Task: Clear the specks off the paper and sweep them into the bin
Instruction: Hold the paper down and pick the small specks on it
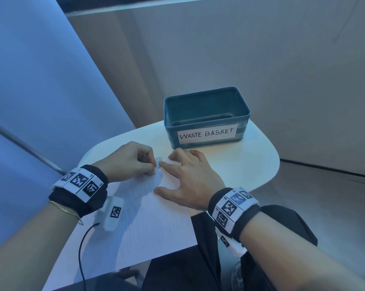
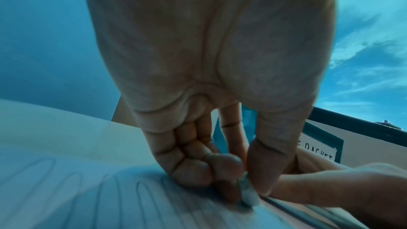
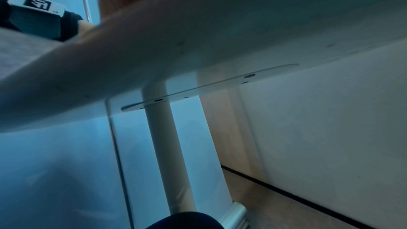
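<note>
In the head view a white sheet of paper [image 1: 152, 217], marked with faint pencil lines, lies across the lower middle of the frame on a rounded white table [image 1: 259, 162]. Its far edge ends just short of the teal bin [image 1: 206, 116], which stands above centre and carries a white label reading "WASTE BASKET".

The left hand [image 1: 129, 160] sits left of centre at the paper's upper edge, its fingers curled in tight. The left wrist view shows the thumb and fingertips [image 2: 229, 163] pinching a small whitish lump [image 2: 247, 192], low and right of centre in that frame, and the lump touches the paper. What the lump is cannot be told; in the head view it is hidden under the fingers.

The right hand [image 1: 190, 179] lies at mid-frame in the head view, flat on the paper with fingers spread wide and straight. Its index fingertip [image 1: 162, 164] almost meets the left hand's pinch, and its other fingertips reach toward the near wall of the bin.

No separate specks can be made out on the paper. The right wrist view shows only the underside of the table and its pedestal leg [image 3: 163, 145].
</note>
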